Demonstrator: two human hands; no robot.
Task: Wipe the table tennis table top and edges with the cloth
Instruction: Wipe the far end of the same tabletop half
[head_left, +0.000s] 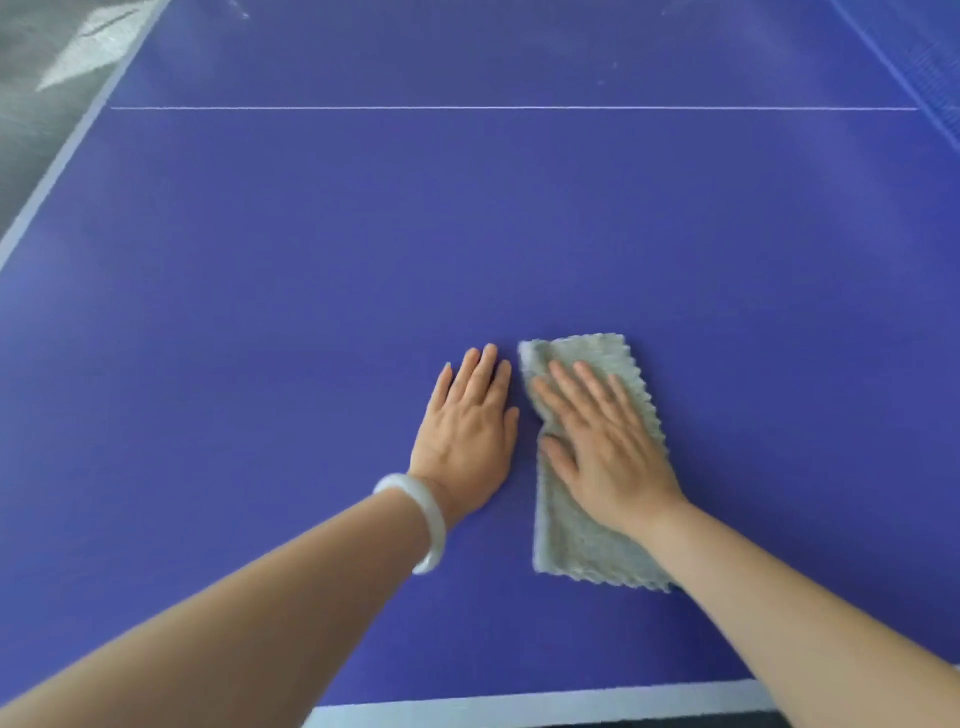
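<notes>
Clearly soft and light, the cloth slides best where I press my right hand, fingers spread flat, while my left hand rests fingers-together on the table.

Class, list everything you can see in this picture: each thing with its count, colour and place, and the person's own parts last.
table tennis table: one, blue-violet, fills most of the view
centre line: one, white, across the far top
net: one, blue, upper right corner
cloth: one, grey-green, on the table
floor: grey, upper left
bangle: one, pale white, left wrist
left hand: one, flat on the table beside the cloth
right hand: one, flat on the cloth
</notes>
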